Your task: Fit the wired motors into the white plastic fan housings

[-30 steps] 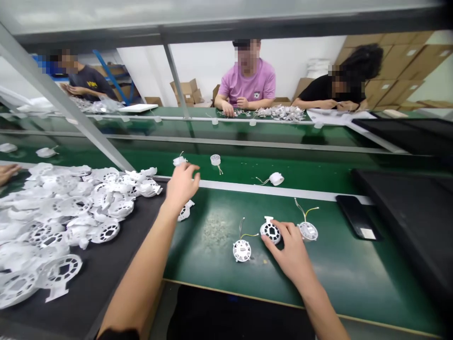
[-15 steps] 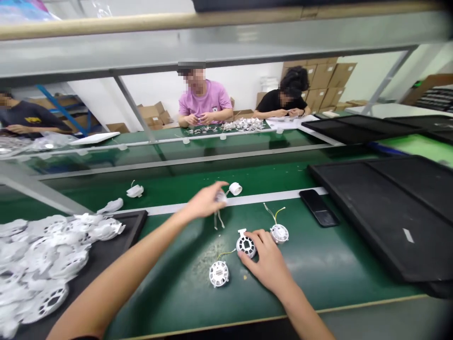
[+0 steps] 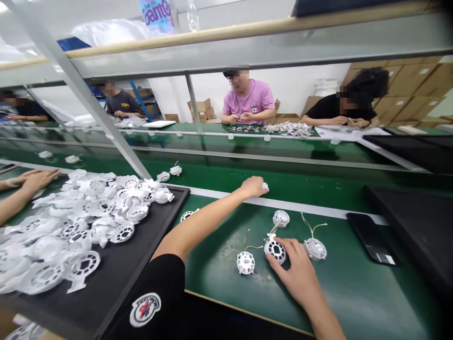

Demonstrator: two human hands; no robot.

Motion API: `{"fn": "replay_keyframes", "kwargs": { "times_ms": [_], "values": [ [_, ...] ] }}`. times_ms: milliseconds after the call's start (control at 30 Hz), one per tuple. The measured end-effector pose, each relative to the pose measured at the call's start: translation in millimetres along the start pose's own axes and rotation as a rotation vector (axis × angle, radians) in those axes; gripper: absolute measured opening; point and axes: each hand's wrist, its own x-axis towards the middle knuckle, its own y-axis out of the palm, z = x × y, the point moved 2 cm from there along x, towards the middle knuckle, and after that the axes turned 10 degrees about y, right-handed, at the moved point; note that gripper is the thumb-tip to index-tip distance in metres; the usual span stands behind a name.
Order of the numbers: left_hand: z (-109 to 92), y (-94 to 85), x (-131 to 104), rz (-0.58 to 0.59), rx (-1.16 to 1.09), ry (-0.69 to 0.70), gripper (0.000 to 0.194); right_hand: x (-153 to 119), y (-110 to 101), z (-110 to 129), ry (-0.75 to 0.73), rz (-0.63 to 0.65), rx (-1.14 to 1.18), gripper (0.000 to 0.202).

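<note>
Two flat black trays flank you: the left one (image 3: 120,269) heaped with white plastic pieces (image 3: 88,212), the right one (image 3: 417,226) near one black phone (image 3: 371,238). Three white round wired parts (image 3: 245,262) surround one white slotted disc (image 3: 274,253) on the green tabletop (image 3: 354,293); your right hand (image 3: 293,257) pinches it between thumb and fingers. Your left hand (image 3: 254,187), by the pale strip (image 3: 314,209) edging the table, has curled fingers at a small white piece (image 3: 265,186); you cannot tell its grip.
</note>
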Motion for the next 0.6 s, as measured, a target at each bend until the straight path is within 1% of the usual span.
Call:
{"fn": "replay_keyframes", "kwargs": {
  "times_ms": [67, 167, 267, 300, 333, 367, 400, 433, 467, 500, 567, 600],
  "values": [
    [-3.2, 7.5, -16.2, -0.054, 0.045, 0.057, 0.035, -0.6, -1.0, 0.7, 0.002, 0.008, 0.0, 0.041],
    [-9.6, 21.8, -59.8, -0.099, 0.114, 0.161, 0.035, -1.8, -0.9, 1.5, 0.005, 0.015, 0.0, 0.04],
    [-12.1, 30.6, -103.6, -0.05, 0.146, 0.285, 0.035, -3.7, 1.4, -1.1, 0.002, 0.0, -0.008, 0.042],
    [-10.0, 28.9, -113.0, -0.026, 0.146, 0.335, 0.037, -4.2, 2.5, -3.1, 0.005, -0.006, -0.014, 0.043],
    [-4.3, 23.4, -118.9, -0.01, 0.142, 0.354, 0.039, -4.4, 3.8, -5.6, 0.011, -0.007, -0.023, 0.045],
    [6.2, 13.3, -121.5, -0.007, 0.14, 0.329, 0.038, -4.3, 5.0, -8.4, 0.02, -0.007, -0.034, 0.046],
    [21.8, -1.4, -121.7, -0.018, 0.142, 0.259, 0.035, -3.9, 6.0, -11.1, 0.024, -0.007, -0.045, 0.047],
    [42.6, -19.9, -121.0, -0.041, 0.149, 0.151, 0.033, -3.1, 6.7, -13.5, 0.02, -0.008, -0.056, 0.047],
    [67.8, -41.2, -120.8, -0.074, 0.162, 0.006, 0.031, -2.1, 7.2, -15.6, 0.011, -0.012, -0.064, 0.048],
    [94.6, -63.3, -122.0, -0.106, 0.178, -0.104, 0.032, -0.9, 7.5, -17.4, 0.002, -0.016, -0.07, 0.048],
    [148.5, -103.4, -130.0, -0.169, 0.194, -0.268, 0.036, 1.7, 7.8, -20.5, -0.01, -0.022, -0.081, 0.048],
    [172.7, -118.7, -136.5, -0.201, 0.195, -0.329, 0.038, 3.0, 8.2, -22.2, -0.006, -0.019, -0.085, 0.048]
  ]
}}
